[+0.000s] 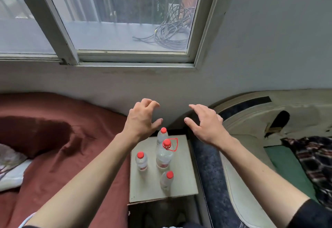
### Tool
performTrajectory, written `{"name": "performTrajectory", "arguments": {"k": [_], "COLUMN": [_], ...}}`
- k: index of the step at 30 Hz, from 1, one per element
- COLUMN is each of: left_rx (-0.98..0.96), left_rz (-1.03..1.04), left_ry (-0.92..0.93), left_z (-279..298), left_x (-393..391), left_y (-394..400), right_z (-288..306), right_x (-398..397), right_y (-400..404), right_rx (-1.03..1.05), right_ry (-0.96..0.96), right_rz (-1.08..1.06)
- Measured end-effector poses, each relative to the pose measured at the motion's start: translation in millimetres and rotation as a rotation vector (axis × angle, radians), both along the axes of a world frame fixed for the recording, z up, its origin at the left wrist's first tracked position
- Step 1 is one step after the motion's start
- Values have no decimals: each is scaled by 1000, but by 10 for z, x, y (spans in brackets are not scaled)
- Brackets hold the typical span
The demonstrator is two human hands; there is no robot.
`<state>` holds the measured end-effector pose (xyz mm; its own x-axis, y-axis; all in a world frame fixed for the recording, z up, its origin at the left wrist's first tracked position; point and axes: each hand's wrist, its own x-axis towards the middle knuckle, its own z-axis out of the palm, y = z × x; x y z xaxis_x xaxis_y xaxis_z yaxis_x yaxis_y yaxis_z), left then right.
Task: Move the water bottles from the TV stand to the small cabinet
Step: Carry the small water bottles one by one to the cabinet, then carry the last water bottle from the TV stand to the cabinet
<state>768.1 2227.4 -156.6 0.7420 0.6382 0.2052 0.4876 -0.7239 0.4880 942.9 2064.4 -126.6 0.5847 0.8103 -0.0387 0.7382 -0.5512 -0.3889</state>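
Several clear water bottles with red caps stand upright on the pale top of the small cabinet [181, 179]. The tallest bottle [164, 156] has a red carrying loop at its neck. A small bottle [162, 135] stands behind it, another small bottle [141, 161] to its left, and a third small bottle [166, 181] nearest me. My left hand [142, 118] hovers above the back of the cabinet with fingers loosely curled, holding nothing. My right hand [204, 123] hovers to the right, fingers spread, also empty. The TV stand is out of view.
A bed with a dark red cover [59, 138] lies left of the cabinet. A cream and dark blue headboard [233, 165] runs along the right, with a green mattress and patterned blanket [312, 159] beyond. A grey wall and window [125, 21] stand ahead.
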Motion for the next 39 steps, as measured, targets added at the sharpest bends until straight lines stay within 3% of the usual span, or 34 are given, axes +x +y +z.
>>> {"name": "performTrajectory", "arguments": {"k": [8,19,24,32,39], "left_rx": [75,90,-29,-88,-26], "left_rz": [45,183,312,444,663], "left_ry": [51,131,136,158,103], "left_z": [280,577,363,396,626], "left_x": [-112,-142,-314,-869,-2158], "left_y": [-466,-1619,-2355,-3133,-3653], "right_z": [186,211,42,-67,182], "right_x": [16,316,298,-243,-1324], "right_y": [-392,-1322,-1675,-2062,-2156], "right_rx": [-69,2,35,-43,18], "right_ry": [-31,18,117,146,97], "right_rz": [30,123,176,312,499]}}
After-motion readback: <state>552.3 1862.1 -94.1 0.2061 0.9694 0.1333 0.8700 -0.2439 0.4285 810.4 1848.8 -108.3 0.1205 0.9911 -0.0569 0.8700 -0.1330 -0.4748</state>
